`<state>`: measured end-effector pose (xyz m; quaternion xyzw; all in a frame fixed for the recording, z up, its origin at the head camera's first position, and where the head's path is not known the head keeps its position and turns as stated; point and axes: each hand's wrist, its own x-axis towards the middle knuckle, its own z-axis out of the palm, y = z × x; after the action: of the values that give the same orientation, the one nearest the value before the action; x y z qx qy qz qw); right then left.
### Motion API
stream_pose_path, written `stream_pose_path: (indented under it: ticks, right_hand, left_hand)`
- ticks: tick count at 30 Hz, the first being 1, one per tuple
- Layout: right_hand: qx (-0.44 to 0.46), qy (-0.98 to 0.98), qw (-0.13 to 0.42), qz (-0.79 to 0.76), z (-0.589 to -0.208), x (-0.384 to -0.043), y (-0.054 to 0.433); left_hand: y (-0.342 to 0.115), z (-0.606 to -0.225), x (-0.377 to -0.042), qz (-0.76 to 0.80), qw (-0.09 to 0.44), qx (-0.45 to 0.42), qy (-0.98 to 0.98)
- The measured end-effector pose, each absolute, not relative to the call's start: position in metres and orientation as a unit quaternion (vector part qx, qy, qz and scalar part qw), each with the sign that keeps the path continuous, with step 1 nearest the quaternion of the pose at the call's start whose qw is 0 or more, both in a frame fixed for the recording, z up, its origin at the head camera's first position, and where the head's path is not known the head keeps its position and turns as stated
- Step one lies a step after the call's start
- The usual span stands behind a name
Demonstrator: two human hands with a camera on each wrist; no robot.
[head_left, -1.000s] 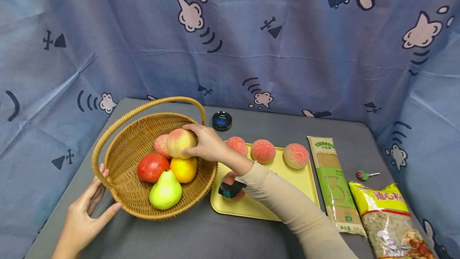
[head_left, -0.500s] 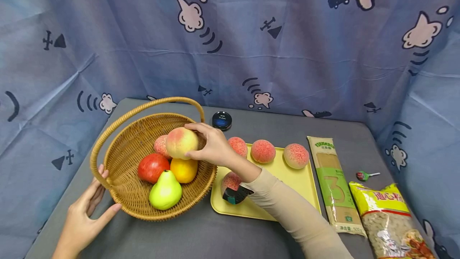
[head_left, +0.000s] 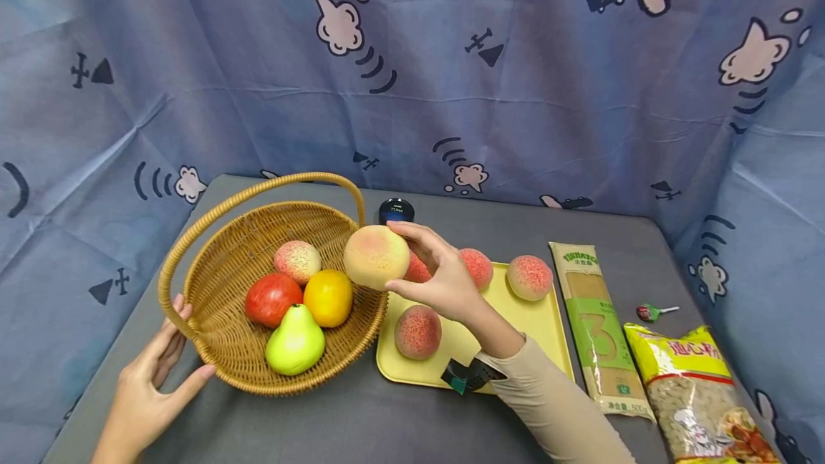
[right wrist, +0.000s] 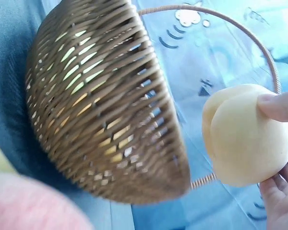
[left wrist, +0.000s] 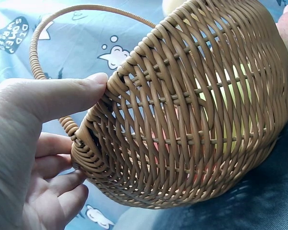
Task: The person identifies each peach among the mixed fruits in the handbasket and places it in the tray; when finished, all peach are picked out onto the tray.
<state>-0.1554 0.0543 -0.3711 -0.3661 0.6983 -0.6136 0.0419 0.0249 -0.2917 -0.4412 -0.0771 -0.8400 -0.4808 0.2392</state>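
Note:
A wicker basket (head_left: 213, 292) with a tall handle stands at the left of the table. It holds a red apple-like fruit (head_left: 273, 300), an orange (head_left: 329, 298), a green pear (head_left: 295, 341) and a small speckled peach (head_left: 298, 261). My left hand (head_left: 145, 385) holds the basket's left side, thumb (left wrist: 72, 96) at the rim and fingers by the handle's base. In my right hand (head_left: 445, 274), a large yellow peach (head_left: 377, 257) is pinched between thumb and fingers above the basket's right rim. The right wrist view shows this peach's crease, outside the woven wall.
A yellow tray (head_left: 509, 321) right of the basket bears several speckled peaches (head_left: 417, 332), one partly behind my hand. Behind stands a tuna tin (head_left: 396, 210). Further right lie a noodle pack (head_left: 602, 328), a lollipop (head_left: 649, 312) and a pasta bag (head_left: 699, 392). A patterned cloth hangs behind.
My right hand has moved right with the large peach, from above the other fruit to the basket's right rim, uncovering the small peach inside. My left hand stays at the basket.

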Motion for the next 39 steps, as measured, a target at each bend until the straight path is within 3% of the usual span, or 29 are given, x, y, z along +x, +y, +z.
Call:
stream_pose_path:
  ticks: [18, 30, 39]
  right_hand:
    - [-0.276, 0.736, -0.02, -0.618, -0.428, -0.113, 0.162]
    - [-0.26, 0.756, 0.012, -0.6, -0.469, -0.096, 0.189]
    - [-0.263, 0.747, 0.087, -0.604, -0.479, -0.098, 0.202]
  left_hand:
    - [-0.292, -0.437, 0.029, -0.477, 0.221, -0.046, -0.85]
    - [-0.291, -0.438, 0.027, -0.483, 0.233, -0.06, -0.842]
    - [-0.291, -0.441, 0.025, -0.481, 0.244, -0.076, -0.838]
